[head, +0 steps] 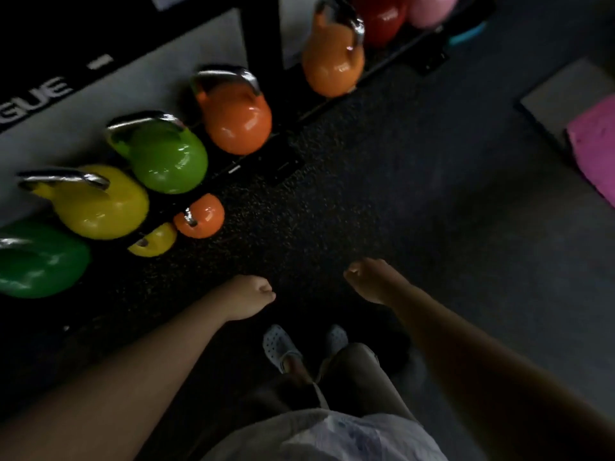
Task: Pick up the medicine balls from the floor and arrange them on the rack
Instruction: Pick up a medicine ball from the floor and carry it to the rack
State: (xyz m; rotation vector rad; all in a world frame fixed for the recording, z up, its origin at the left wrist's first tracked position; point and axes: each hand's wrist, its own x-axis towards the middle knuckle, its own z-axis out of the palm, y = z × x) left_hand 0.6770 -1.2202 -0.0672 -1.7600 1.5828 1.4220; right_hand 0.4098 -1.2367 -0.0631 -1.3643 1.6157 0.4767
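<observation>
I am looking down at a dark speckled floor (382, 181) that is filling most of the view. Along its far-left edge a low black rack (286, 168) is running diagonally and carrying a row of kettlebells. From near-left to far-right I am seeing a dark green kettlebell (40, 261), a yellow kettlebell (100, 204), a light green kettlebell (166, 158), an orange kettlebell (236, 118), a second orange kettlebell (332, 61), then a red one (382, 18) and a pink one (432, 8) at the far edge. A pink mat (595, 148) is lying at the right edge. Two smaller kettlebells, one orange (199, 216) and one yellow (153, 241), are sitting lower, just in front of the big ones. Near me, grey clogs (283, 347) are standing on the floor. My left hand (249, 297) is hanging over the floor, loosely curled and gripping nothing. My right hand (372, 281) is doing the same, fingers curled, empty. I am not seeing any medicine ball here, so I cannot tell where they are lying.
</observation>
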